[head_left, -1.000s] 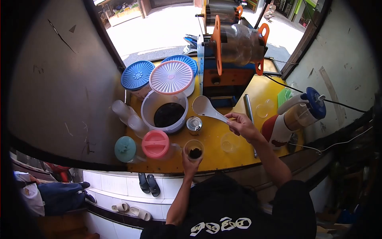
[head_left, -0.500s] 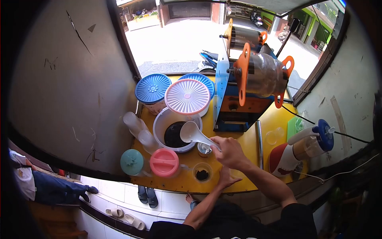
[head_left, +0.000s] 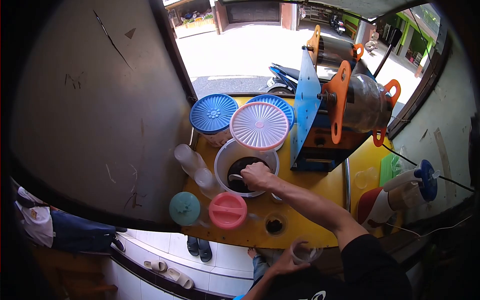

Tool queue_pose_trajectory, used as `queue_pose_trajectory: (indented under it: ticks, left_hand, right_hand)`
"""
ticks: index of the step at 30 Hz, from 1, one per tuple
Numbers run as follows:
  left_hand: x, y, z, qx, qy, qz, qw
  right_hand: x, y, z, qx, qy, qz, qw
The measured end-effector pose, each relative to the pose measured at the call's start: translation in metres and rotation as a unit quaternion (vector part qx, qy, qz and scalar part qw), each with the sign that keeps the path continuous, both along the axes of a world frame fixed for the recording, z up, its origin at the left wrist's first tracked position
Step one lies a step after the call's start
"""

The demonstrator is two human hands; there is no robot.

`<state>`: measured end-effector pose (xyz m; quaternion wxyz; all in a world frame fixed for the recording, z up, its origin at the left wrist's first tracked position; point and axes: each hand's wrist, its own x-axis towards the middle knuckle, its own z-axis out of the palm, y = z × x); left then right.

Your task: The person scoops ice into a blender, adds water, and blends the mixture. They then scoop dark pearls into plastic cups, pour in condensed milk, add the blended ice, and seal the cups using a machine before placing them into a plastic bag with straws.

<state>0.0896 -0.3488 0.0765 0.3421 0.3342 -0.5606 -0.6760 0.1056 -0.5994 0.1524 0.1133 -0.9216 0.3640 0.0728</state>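
My right hand (head_left: 257, 176) is closed on the handle of a white ladle (head_left: 235, 177), whose bowl is down in a clear plastic tub (head_left: 218, 162) of dark contents (head_left: 245, 164). My hand hides part of the ladle and the tub's inside. In my left hand (head_left: 284, 263) is a clear plastic cup (head_left: 306, 251), tilted, close to my body at the counter's front edge. A second clear cup (head_left: 275, 225) with dark pieces at its bottom stands on the yellow counter (head_left: 320, 220). Behind my right forearm, a small tin (head_left: 276, 198) is mostly hidden.
Blue-lidded (head_left: 214, 113) and pink-lidded (head_left: 259, 126) tubs stand behind the ladle's tub. Stacked clear cups (head_left: 190, 162), a green-lidded jar (head_left: 184, 208) and a red-lidded jar (head_left: 228, 210) are left. A machine with orange-handled cylinders (head_left: 365, 102) and a blender (head_left: 400, 192) stand right.
My right hand has lowered the ladle from above the tub's rim into the dark contents. My left hand has moved back from beside the counter cup and now shows a clear cup in it.
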Motion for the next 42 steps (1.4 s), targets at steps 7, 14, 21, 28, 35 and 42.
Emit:
queue_pose_trajectory:
  ticks: [7, 14, 21, 28, 35, 42]
  left_hand:
    - [0.086, 0.017, 0.035, 0.127, 0.171, 0.056, 0.975]
    - [0.161, -0.027, 0.065, -0.076, -0.001, 0.354, 0.932]
    - [0.193, -0.103, 0.103, -0.176, -0.323, 0.282, 0.886]
    - [0.181, -0.17, 0.1, -0.253, -0.222, 0.303, 0.892]
    - [0.176, -0.176, 0.125, -0.171, 0.081, 0.154, 0.97]
    - [0.196, -0.157, 0.105, -0.115, 0.122, 0.167, 0.972]
  right_hand:
    - [-0.021, -0.009, 0.005, 0.122, -0.088, -0.139, 0.979]
    - [-0.059, -0.018, 0.003, 0.219, -0.268, -0.163, 0.924]
    - [-0.081, -0.01, 0.066, 0.109, -0.357, -0.176, 0.911]
    - [-0.092, 0.048, 0.144, -0.054, -0.37, -0.156, 0.914]
    - [-0.086, 0.072, 0.114, -0.304, -0.427, -0.037, 0.851]
    - [-0.064, 0.044, 0.084, -0.139, -0.144, -0.161, 0.966]
